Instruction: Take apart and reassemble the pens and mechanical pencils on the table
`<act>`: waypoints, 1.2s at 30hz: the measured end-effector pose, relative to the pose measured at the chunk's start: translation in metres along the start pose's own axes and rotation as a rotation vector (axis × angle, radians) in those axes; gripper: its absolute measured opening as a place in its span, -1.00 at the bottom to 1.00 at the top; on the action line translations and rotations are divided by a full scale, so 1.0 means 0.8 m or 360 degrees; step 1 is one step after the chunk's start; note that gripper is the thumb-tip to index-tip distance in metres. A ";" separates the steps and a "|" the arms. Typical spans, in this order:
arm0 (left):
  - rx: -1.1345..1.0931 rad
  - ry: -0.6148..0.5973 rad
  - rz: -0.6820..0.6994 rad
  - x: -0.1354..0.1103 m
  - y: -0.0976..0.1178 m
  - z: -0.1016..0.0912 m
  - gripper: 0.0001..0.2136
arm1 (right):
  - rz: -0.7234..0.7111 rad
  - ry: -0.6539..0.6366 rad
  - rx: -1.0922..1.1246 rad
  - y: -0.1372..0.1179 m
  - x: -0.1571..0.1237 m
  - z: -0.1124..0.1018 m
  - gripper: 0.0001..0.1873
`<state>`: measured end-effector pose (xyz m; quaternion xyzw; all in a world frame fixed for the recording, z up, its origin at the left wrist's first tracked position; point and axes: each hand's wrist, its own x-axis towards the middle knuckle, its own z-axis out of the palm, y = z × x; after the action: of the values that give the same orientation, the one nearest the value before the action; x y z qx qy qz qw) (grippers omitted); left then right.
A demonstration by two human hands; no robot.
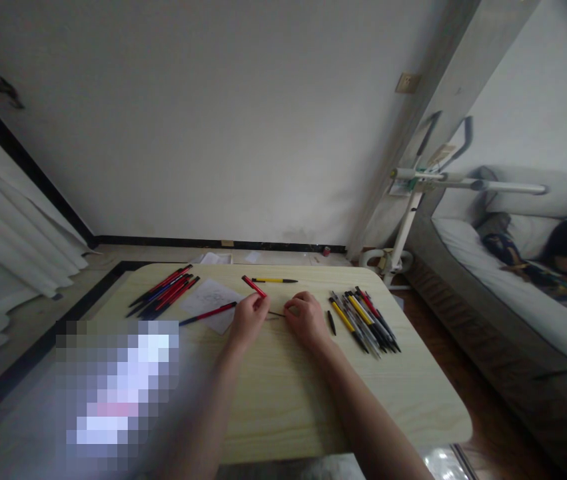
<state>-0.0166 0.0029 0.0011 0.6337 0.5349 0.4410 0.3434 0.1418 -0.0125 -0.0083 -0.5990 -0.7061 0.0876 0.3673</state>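
Pale wall (223,133) with dark baseboard (188,241); white curtain (8,247), left; grey sofa (483,307), metal frame (408,227) and brown floor (428,327), right

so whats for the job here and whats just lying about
Likely job: red pen barrel in left hand; thin dark rod in right hand; short black piece; slim red pens; slim yellow pens.

Likely lying about: marked white paper; white metal frame; grey sofa.

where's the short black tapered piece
In the head view, the short black tapered piece lies right of centre on the pale wood-grain table, between the right hand and the pile of yellow, red and grey pens.
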 end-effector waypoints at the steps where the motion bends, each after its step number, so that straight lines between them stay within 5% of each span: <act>1: -0.0006 0.0003 0.0000 0.000 0.000 0.000 -0.70 | 0.0006 -0.0005 -0.0006 0.000 0.000 0.000 -0.89; 19: -0.0006 -0.0010 -0.0001 0.002 -0.004 -0.001 -0.70 | 0.0072 -0.0088 -0.0016 0.006 0.002 -0.004 -0.84; 23: 0.0033 -0.0016 0.0021 0.001 -0.003 -0.001 -0.70 | 0.0085 0.0018 0.0086 0.011 0.004 -0.006 -0.73; 36: 0.0385 -0.0179 0.0261 -0.011 0.017 0.000 -0.73 | 0.0069 0.0193 0.0406 0.001 0.007 -0.010 -0.89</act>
<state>-0.0115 -0.0082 0.0120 0.7356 0.5106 0.3637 0.2568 0.1472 -0.0093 -0.0008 -0.5668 -0.6526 0.1481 0.4805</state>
